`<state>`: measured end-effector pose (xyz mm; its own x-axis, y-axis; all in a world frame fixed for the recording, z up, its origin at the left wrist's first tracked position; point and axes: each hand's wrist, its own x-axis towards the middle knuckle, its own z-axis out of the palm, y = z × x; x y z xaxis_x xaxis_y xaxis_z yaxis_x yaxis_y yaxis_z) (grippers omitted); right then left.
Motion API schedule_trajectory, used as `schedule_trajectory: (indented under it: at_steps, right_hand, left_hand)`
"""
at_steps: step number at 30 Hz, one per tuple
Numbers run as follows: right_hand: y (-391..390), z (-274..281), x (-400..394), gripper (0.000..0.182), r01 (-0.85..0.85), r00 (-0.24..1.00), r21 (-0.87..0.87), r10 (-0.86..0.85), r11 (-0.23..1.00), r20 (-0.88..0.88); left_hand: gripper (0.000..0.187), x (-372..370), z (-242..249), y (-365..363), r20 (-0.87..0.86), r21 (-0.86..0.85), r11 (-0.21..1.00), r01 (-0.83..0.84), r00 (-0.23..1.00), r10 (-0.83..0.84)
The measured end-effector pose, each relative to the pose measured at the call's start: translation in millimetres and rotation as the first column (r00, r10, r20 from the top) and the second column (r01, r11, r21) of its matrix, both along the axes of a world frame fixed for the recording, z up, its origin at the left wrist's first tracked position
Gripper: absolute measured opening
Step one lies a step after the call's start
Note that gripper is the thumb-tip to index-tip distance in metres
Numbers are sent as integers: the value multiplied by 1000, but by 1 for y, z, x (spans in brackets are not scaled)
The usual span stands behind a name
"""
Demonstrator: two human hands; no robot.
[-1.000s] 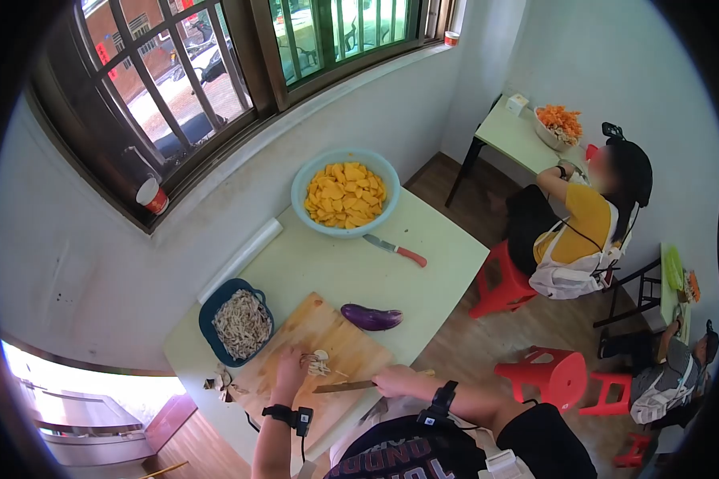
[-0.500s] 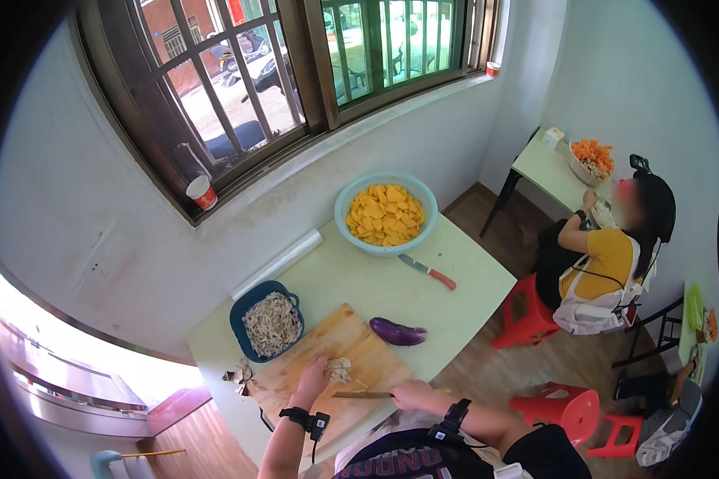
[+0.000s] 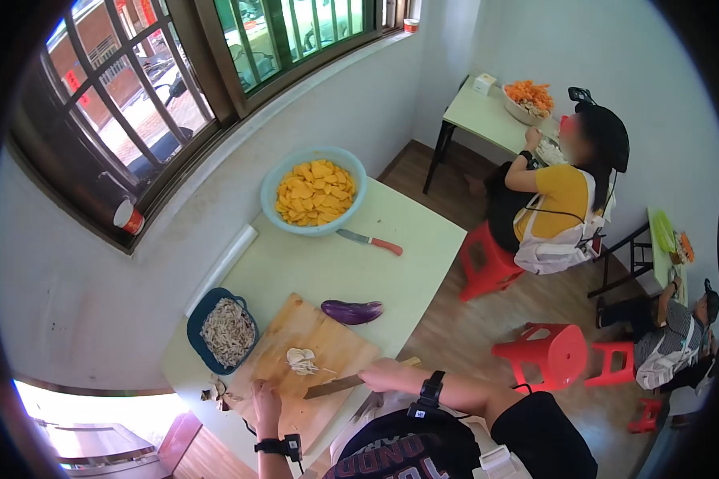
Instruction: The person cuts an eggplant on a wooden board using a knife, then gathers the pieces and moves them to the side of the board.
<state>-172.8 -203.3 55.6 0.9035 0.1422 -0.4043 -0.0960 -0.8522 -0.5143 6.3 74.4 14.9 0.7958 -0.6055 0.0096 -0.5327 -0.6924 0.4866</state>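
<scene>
My right hand [image 3: 382,374] is wrapped round the handle of a large knife [image 3: 334,386], whose blade lies low over the near part of the wooden cutting board [image 3: 284,351]. At the board's left edge is my left hand [image 3: 265,396], its fingers curled; whether anything is between them is too small to tell. Pale sliced pieces [image 3: 301,361] rest on the board between the hands. A dark blue basket [image 3: 193,323] of shredded pale pieces stands left of the board. Beyond the board's right side lies a purple eggplant [image 3: 351,311].
A light blue bowl [image 3: 268,191] of yellow slices and a red-handled knife [image 3: 371,242] are farther back. A clear roll [image 3: 220,270] lies along the wall. Dark scraps [image 3: 214,393] sit beside the basket. A co-worker [image 3: 563,188] sits at another table; red stools [image 3: 551,355] stand right.
The view has turned to the right. My left hand has moved away from the pale pieces to the board's left edge. The large knife is now tilted, its tip nearer the board's front.
</scene>
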Motion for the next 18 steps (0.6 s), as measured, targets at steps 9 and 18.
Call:
schedule_trajectory:
  at_steps: [9, 18]
  right_hand:
    - [0, 3, 9, 20, -2, 995, -47, -2, 999, -100]
    - [-14, 18, 19, 18, -76, 997, -100, 73, 992, -36]
  left_hand:
    - [24, -10, 4, 6, -14, 4, 998, -67, 998, 67]
    - [26, 32, 23, -54, -171, -96, 982, 166, 969, -180]
